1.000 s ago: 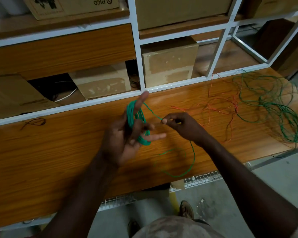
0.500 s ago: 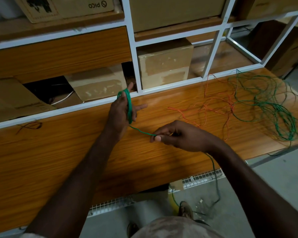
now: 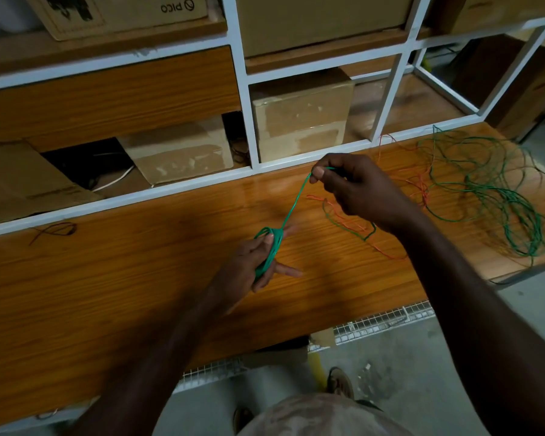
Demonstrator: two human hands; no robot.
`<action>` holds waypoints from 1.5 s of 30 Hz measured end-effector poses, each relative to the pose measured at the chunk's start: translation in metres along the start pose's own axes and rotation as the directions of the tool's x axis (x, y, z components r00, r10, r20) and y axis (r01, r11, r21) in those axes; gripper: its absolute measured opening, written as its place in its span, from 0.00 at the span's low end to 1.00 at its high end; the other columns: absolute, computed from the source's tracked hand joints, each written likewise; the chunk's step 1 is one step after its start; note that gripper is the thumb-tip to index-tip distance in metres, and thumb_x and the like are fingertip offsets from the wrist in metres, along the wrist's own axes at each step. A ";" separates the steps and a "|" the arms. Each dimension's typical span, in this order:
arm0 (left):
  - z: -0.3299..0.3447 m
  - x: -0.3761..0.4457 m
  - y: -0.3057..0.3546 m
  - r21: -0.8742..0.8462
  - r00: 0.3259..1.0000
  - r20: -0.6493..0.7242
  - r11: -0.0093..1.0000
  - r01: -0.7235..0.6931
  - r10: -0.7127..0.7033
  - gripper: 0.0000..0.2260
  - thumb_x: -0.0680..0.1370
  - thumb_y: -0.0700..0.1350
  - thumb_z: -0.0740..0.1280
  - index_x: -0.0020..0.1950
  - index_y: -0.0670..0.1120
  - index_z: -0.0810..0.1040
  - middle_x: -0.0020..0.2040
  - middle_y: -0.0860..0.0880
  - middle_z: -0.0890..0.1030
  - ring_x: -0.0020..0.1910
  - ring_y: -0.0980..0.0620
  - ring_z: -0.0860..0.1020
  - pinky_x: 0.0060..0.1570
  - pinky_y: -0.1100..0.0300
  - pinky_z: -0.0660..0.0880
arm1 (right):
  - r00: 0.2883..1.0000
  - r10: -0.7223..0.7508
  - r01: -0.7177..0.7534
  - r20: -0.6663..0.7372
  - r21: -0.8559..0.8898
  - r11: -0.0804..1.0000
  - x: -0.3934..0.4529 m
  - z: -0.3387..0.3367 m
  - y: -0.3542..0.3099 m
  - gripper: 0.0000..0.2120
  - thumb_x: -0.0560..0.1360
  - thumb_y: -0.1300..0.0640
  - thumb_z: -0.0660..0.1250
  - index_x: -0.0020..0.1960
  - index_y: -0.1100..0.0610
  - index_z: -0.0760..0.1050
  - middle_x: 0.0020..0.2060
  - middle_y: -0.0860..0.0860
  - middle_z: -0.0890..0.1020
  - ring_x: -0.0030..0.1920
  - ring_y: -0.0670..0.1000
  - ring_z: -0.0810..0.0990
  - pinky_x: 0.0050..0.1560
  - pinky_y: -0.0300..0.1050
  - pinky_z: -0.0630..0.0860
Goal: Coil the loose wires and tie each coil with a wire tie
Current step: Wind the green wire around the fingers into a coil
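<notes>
Dim light; wooden bench point(image 3: 107, 294), white-framed shelving point(image 3: 243, 99) holding cardboard boxes point(image 3: 299, 114), grey floor point(image 3: 422, 357).

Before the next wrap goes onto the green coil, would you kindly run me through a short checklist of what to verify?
1. Green coil seated around the left hand: ok, the loops sit over the fingers.
2. Free strand gripped: ok, the right hand pinches it near the thumb.
3. Strand taut between the hands: ok, it runs straight from coil to pinch.
4. Strand clear of the orange wires on the bench: cannot tell, its tail is hidden behind the right hand.
5. Wire tie within reach: cannot tell, none is visible.
6. Loose green tangle apart from the work: ok, it lies to the right.
</notes>
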State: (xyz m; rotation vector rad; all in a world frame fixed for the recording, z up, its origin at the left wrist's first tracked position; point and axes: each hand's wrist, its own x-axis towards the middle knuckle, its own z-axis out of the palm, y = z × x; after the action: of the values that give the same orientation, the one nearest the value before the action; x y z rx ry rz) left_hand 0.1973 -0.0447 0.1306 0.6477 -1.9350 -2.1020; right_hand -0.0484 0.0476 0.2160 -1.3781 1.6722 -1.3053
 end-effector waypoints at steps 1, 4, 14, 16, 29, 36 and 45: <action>0.001 -0.004 0.003 -0.034 1.000 0.020 0.999 -0.001 0.001 0.22 0.91 0.52 0.49 0.79 0.44 0.73 0.24 0.39 0.65 0.50 0.32 0.86 0.67 0.22 0.68 | 1.000 0.012 -0.012 -0.017 0.011 1.000 0.004 0.002 0.006 0.11 0.88 0.55 0.63 0.55 0.62 0.79 0.31 0.47 0.66 0.26 0.48 0.59 0.25 0.42 0.59; 0.004 -0.014 0.018 -0.145 0.998 0.058 0.989 -0.025 0.034 0.23 0.91 0.53 0.47 0.81 0.49 0.70 0.24 0.41 0.65 0.58 0.29 0.84 0.74 0.29 0.66 | 0.999 0.048 -0.048 -0.014 0.009 0.999 0.008 0.009 0.023 0.11 0.88 0.53 0.64 0.55 0.60 0.79 0.32 0.52 0.66 0.26 0.50 0.59 0.26 0.42 0.60; 0.008 -0.027 0.057 -0.432 0.977 0.091 0.891 -0.138 0.195 0.25 0.89 0.53 0.47 0.84 0.48 0.65 0.24 0.45 0.63 0.57 0.36 0.85 0.75 0.31 0.67 | 0.999 0.042 -0.038 0.024 -0.177 0.983 0.007 0.041 0.055 0.11 0.87 0.53 0.65 0.54 0.57 0.83 0.34 0.41 0.79 0.32 0.40 0.74 0.36 0.35 0.70; 0.006 -0.024 0.066 -0.458 0.973 0.038 0.869 -0.184 0.226 0.25 0.90 0.52 0.44 0.85 0.48 0.64 0.24 0.45 0.63 0.59 0.38 0.85 0.74 0.29 0.68 | 0.995 0.055 -0.035 0.082 -0.232 0.972 0.002 0.051 0.060 0.11 0.87 0.52 0.66 0.53 0.56 0.84 0.40 0.42 0.84 0.39 0.42 0.80 0.43 0.46 0.76; -0.031 0.048 0.079 -0.015 0.778 -0.514 0.903 -0.430 0.362 0.23 0.89 0.53 0.47 0.84 0.50 0.64 0.45 0.26 0.81 0.70 0.42 0.80 0.36 0.64 0.76 | 0.904 0.050 0.019 0.425 -0.157 0.987 -0.030 0.077 0.023 0.13 0.86 0.54 0.67 0.67 0.54 0.84 0.31 0.38 0.80 0.31 0.39 0.75 0.37 0.31 0.69; -0.047 0.048 0.046 0.524 0.783 -0.479 0.845 -0.109 0.398 0.16 0.91 0.50 0.54 0.63 0.51 0.81 0.37 0.33 0.79 0.28 0.49 0.75 0.29 0.55 0.73 | 0.901 0.031 0.015 0.432 -0.102 0.995 -0.039 0.045 0.003 0.11 0.88 0.55 0.64 0.63 0.56 0.84 0.31 0.46 0.73 0.30 0.44 0.70 0.33 0.39 0.69; -0.042 0.030 0.012 0.516 0.957 -0.261 0.856 0.027 0.127 0.18 0.89 0.57 0.54 0.76 0.60 0.76 0.25 0.55 0.74 0.27 0.45 0.76 0.39 0.41 0.80 | 0.961 -0.076 0.182 0.268 -0.397 0.899 -0.013 -0.002 -0.024 0.08 0.87 0.55 0.65 0.56 0.52 0.83 0.42 0.31 0.82 0.41 0.40 0.80 0.39 0.31 0.70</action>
State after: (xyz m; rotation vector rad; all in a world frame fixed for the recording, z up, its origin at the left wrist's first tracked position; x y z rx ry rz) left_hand 0.1881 -0.0971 0.1358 0.9262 -2.3101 -1.3457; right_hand -0.0377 0.0612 0.2376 -1.8466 1.7730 -0.8179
